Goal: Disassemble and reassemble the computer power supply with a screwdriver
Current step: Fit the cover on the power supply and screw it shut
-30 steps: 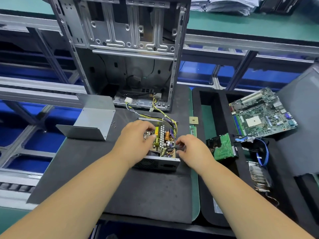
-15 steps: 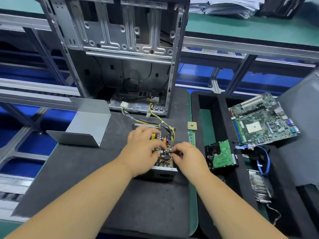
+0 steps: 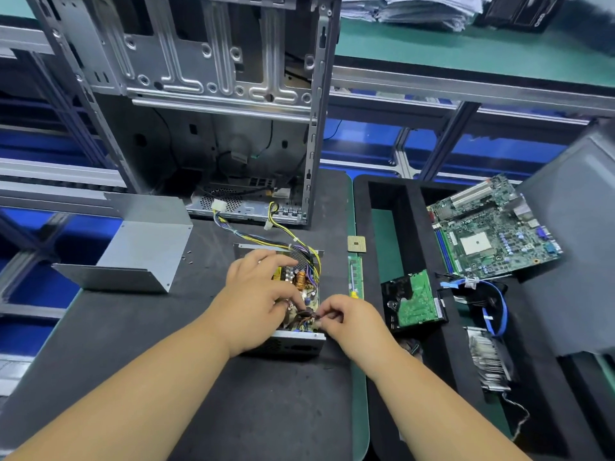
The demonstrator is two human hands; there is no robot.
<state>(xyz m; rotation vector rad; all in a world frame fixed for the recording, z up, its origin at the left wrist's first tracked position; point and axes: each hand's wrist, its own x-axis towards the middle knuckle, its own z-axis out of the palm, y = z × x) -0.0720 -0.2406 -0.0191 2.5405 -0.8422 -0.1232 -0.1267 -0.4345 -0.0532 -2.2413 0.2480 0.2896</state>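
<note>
The opened power supply (image 3: pixel 293 341) sits on the black mat with its circuit board and copper coil exposed. Its bent metal cover (image 3: pixel 139 257) lies to the left, with small screws (image 3: pixel 188 256) beside it. My left hand (image 3: pixel 263 294) rests over the board, fingers curled down among the parts. My right hand (image 3: pixel 349 319) pinches the dark wires (image 3: pixel 304 316) at the board's near right corner. Yellow and black cables (image 3: pixel 293 241) run from the supply toward the case. No screwdriver shows.
An empty computer case (image 3: pixel 213 111) stands behind the supply. A CPU chip (image 3: pixel 356 243) and a RAM stick (image 3: pixel 355 277) lie to the right. The black foam tray (image 3: pixel 412 207) holds a hard drive (image 3: pixel 414 299), a motherboard (image 3: pixel 489 234), blue cables and a heatsink (image 3: pixel 489 364).
Both hands shifted toward the near right corner of the board. My right hand has taken hold of the wires there. The view moved in closer.
</note>
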